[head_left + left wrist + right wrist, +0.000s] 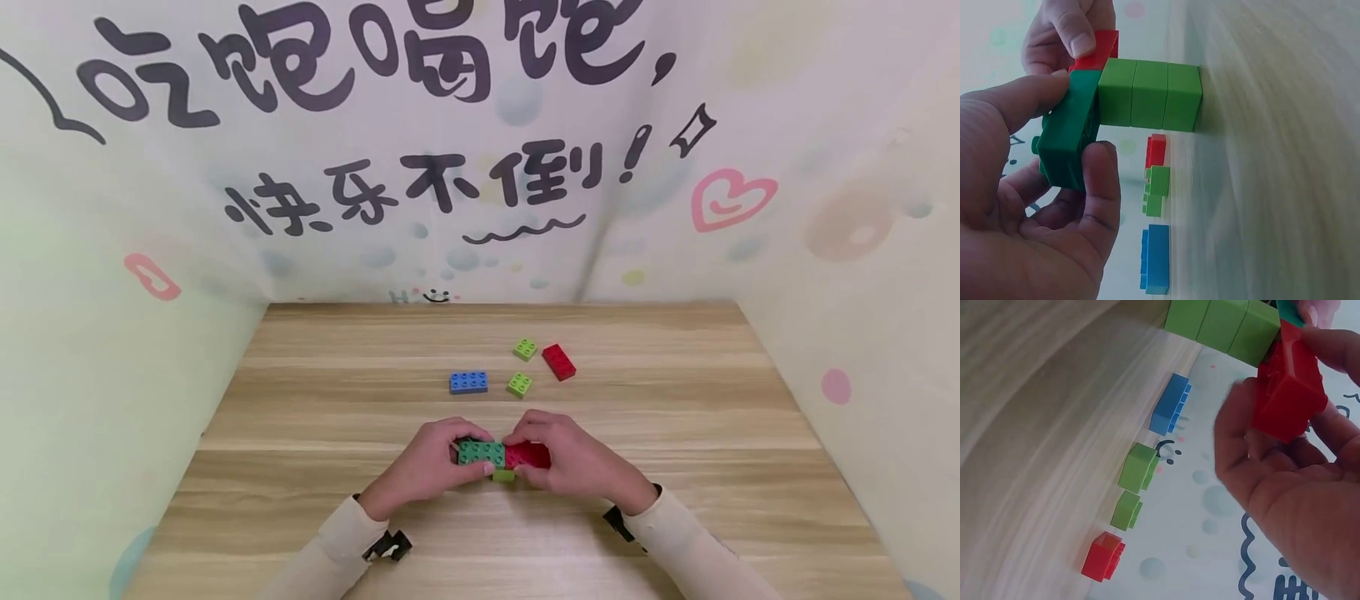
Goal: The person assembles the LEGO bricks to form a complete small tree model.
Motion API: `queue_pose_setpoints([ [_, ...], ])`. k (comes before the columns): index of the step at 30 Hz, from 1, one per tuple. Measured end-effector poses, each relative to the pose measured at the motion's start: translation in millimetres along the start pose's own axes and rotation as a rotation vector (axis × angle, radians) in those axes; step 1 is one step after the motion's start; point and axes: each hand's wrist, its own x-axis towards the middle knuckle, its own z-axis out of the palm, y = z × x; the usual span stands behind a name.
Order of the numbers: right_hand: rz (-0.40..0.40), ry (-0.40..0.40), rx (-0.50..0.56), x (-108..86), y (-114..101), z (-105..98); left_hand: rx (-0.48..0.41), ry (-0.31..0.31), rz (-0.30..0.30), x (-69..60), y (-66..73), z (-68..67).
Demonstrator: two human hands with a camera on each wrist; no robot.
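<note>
my left hand (442, 462) pinches the green brick (1069, 119) between thumb and fingers, and my right hand (566, 454) pinches the red brick (1297, 387) much the same way. the two bricks lie end to end on top of the lime column (1147, 95), which looks to stand upright on the table (337, 417), right in front of me.

what worries me is tipping. each long brick seems to bear on the column by its inner end only, so most of its length hangs out over the table. if i pressed on an outer end, that brick could lever off, or everything could topple, the foot being so narrow. one hand pushing harder than the other might do the same. i can't tell whether both bricks are fully seated; if one isn't, it may drop once unsupported. my fingertips also crowd the join and could nudge the bricks out of line.

as for looks, the green brick is deep and a little glossy, its round studs facing up. the red brick is bright, partly covered by my fingers from above, its hollow underside showing from my right wrist. the lime column is three blocks with thin, neat seams.
</note>
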Motion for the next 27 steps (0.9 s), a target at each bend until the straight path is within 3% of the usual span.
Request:
queue_pose_setpoints([
  [6, -0.022, 0.024, 0.0, -0.9, 2.3, 2.1, -0.019, 0.001, 0.021, 7.5, -3.0, -11.3],
  [17, 0.029, 0.013, 0.033, -1.1, 5.4, -1.0, 0.023, 0.221, -0.056, 38.9, -15.4, -34.7],
  [27, 0.019, -0.015, 0.047, 3.3, 6.8, -1.4, 0.095, 0.284, -0.101, 61.0, -33.4, -38.4],
])
